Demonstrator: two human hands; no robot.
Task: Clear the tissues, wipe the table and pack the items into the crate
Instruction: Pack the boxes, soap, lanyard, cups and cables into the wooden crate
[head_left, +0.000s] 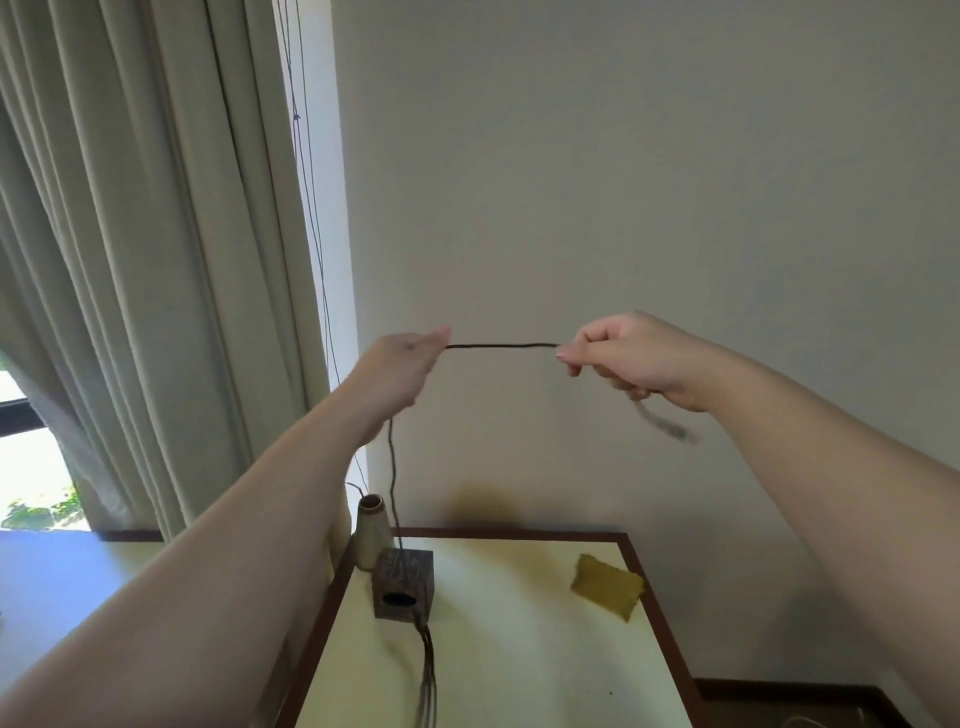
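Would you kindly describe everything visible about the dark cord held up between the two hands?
The dark cord is thin and looks flexible. A short span is stretched taut and level between the left hand and right hand, both pinching it, in front of the wall. From the left hand it hangs down toward the wooden block on the table; a blurred end dangles below the right hand.

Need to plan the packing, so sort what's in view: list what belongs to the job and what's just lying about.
Job:
- dark cord, pulled straight between left hand and right hand
- wooden block
- cream vase
- yellow cloth
- table

Lying about:
- curtain
- thin window cords
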